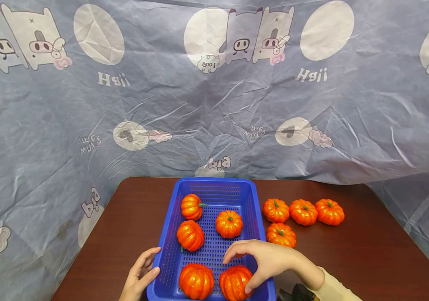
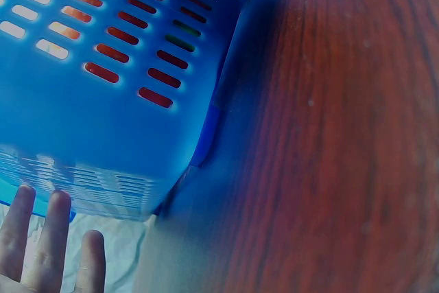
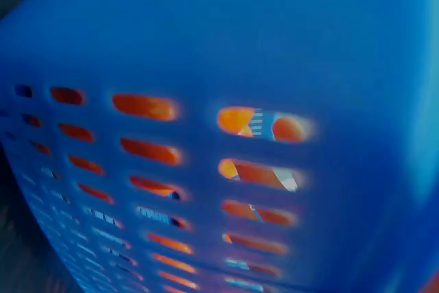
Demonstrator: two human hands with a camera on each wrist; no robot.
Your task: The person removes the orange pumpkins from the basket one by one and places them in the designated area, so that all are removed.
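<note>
Curving over the pumpkin (image 1: pixel 234 282) in the near right corner of the blue basket (image 1: pixel 214 180), the right hand (image 1: pixel 265 258), thumb and fingers apart, is nearer than the left hand (image 1: pixel 141 274), loosely spread beside the basket's left side.

Pig-print cloth (image 1: pixel 184 104), brown wood-grained table (image 1: pixel 357 242)

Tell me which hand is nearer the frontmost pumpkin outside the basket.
Right. The right hand reaches over the blue basket, close to that pumpkin; the left hand is at the basket's left side, farther away.
</note>
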